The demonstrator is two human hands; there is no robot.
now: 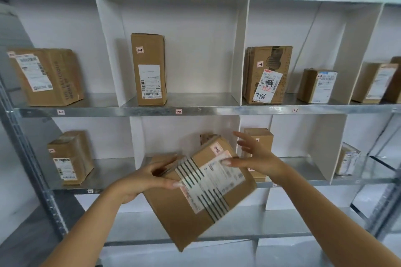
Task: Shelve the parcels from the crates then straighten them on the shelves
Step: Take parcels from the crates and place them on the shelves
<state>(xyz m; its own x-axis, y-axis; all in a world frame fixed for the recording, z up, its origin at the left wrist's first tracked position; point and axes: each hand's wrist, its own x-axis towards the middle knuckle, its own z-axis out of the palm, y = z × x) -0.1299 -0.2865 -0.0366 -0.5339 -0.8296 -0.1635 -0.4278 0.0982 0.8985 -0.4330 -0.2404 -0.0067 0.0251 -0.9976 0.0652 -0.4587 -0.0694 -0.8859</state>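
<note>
The parcel (201, 201) hangs tilted before the middle bay of the lower shelf (104, 171). My left grip (147, 178) pinches its left edge, thumb on top. My right grip (258, 156) is spread, its thumb touching the label (217, 175).

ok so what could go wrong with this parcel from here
1. The striped parcel is tilted and mostly in front of the shelf, gripped only by the left hand; the right hand is open, fingertips on the label, so it may slip.
2. Pushing it in could knock the small box behind it.
</note>
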